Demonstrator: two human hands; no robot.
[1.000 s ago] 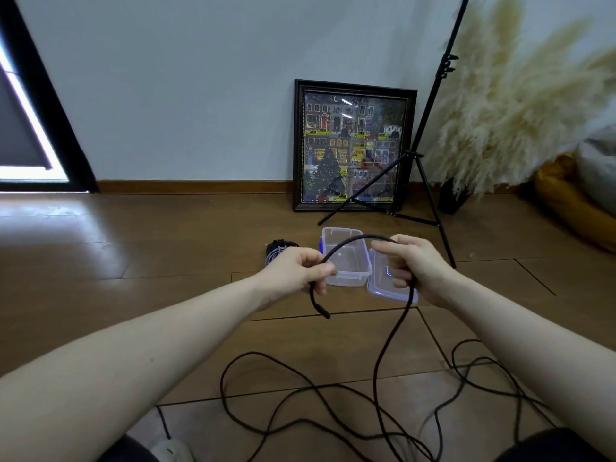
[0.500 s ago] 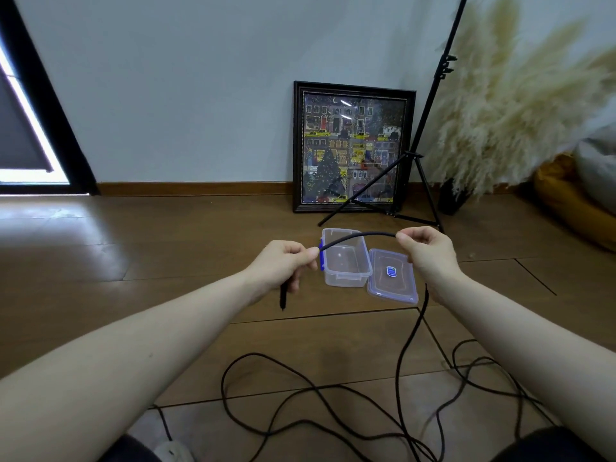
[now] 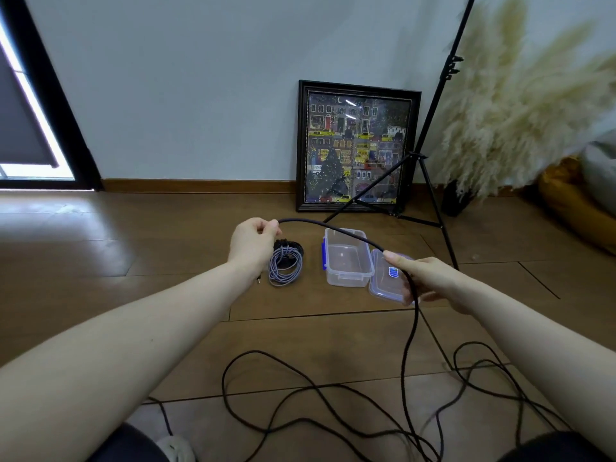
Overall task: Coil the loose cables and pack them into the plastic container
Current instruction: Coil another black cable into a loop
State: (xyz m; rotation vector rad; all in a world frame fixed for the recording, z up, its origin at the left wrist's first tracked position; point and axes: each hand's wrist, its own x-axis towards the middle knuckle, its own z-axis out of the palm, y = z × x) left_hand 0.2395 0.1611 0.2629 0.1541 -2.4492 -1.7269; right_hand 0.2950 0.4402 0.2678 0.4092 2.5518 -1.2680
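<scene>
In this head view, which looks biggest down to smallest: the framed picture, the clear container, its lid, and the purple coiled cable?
1. Framed picture, clearly largest, though it stands farthest away.
2. Clear container and its lid: these look alike, and the right hand partly hides the lid, so no ranking.
3. Purple coiled cable, smallest.

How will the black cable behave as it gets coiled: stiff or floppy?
Probably semi-stiff: the black cable holds a smooth arch between the left hand and right hand. Its slack lies in broad loops on the floor, so coils may spring open.
</scene>
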